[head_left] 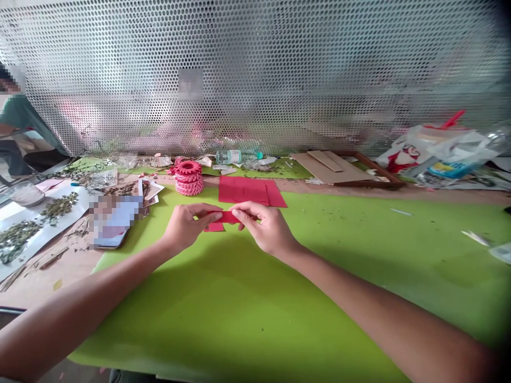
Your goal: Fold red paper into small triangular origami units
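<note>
Between my two hands a small strip of red paper [228,217] is stretched level above the green mat. My left hand [188,224] pinches its left end between thumb and fingers. The right end is pinched the same way by my right hand [266,226]. Just below the strip, a small red paper piece [214,227] shows on the mat. Larger red paper sheets [243,190] lie overlapping behind my hands. To their left stands a stack of red and pink rings with toothed edges [189,178].
A green mat [255,308] covers the table. At left lie a phone [115,223] and dried plant bits on white paper [19,266]. A plastic bottle [231,156], cardboard [331,169] and a plastic bag [435,151] line the back, before a perforated metal screen [255,64]. A person [24,119] sits far left.
</note>
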A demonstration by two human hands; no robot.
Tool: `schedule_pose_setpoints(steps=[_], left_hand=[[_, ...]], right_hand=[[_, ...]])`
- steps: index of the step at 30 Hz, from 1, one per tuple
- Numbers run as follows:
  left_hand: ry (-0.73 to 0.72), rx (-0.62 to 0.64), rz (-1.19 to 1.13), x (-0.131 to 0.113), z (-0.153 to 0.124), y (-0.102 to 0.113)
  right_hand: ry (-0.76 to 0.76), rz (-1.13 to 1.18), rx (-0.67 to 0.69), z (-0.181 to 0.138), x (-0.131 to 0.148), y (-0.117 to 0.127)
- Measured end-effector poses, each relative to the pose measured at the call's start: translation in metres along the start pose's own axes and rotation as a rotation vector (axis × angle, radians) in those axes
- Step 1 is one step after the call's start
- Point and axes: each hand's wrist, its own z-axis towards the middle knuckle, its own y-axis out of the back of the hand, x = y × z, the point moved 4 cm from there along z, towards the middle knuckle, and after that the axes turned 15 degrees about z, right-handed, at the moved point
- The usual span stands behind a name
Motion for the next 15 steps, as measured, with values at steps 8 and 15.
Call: schedule_pose_setpoints(steps=[8, 15], left_hand=[[0.005, 0.012, -0.012, 0.001, 0.0004, -0.0005], [-0.01, 0.032, -0.017, 0.0009, -0.0048, -0.0082]], right_hand=[[-0.052, 0.024, 0.016, 0.0001, -0.002, -0.0008], [-0.321, 0.286, 0.202, 0.0031, -0.0076, -0.0091]])
